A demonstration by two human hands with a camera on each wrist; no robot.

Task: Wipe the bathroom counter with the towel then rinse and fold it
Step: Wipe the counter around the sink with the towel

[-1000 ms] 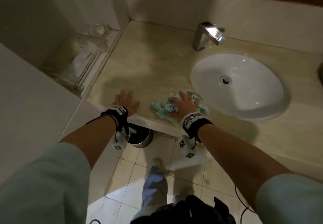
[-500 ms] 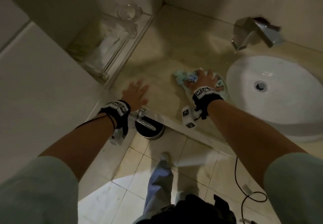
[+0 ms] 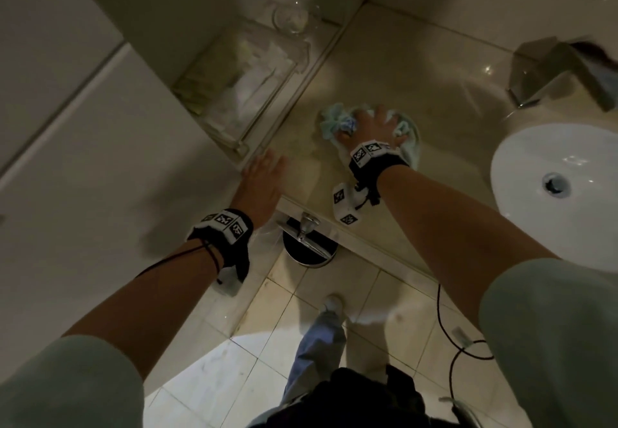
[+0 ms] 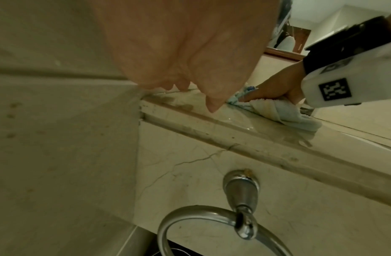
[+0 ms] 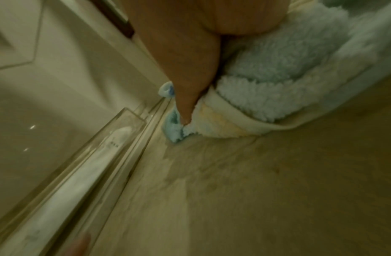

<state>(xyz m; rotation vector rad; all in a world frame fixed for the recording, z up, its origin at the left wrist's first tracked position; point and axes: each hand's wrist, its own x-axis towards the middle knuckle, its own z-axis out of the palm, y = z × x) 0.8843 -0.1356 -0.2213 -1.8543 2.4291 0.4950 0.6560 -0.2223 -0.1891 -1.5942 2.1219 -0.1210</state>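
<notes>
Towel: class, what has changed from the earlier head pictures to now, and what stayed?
The right hand has pushed the towel from the counter front by the sink back and left, toward the tray. It still grips the towel; the left hand stays flat on the front corner.

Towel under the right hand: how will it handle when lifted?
Probably floppy: the towel lies bunched in soft folds under the right hand. Likely damp and a bit heavy, given wet-looking streaks on the counter.

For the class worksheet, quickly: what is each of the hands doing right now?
Left hand: open, flat on the counter edge, holding nothing.
Right hand: closed, gripping the bunched light-blue towel against the counter.
</notes>
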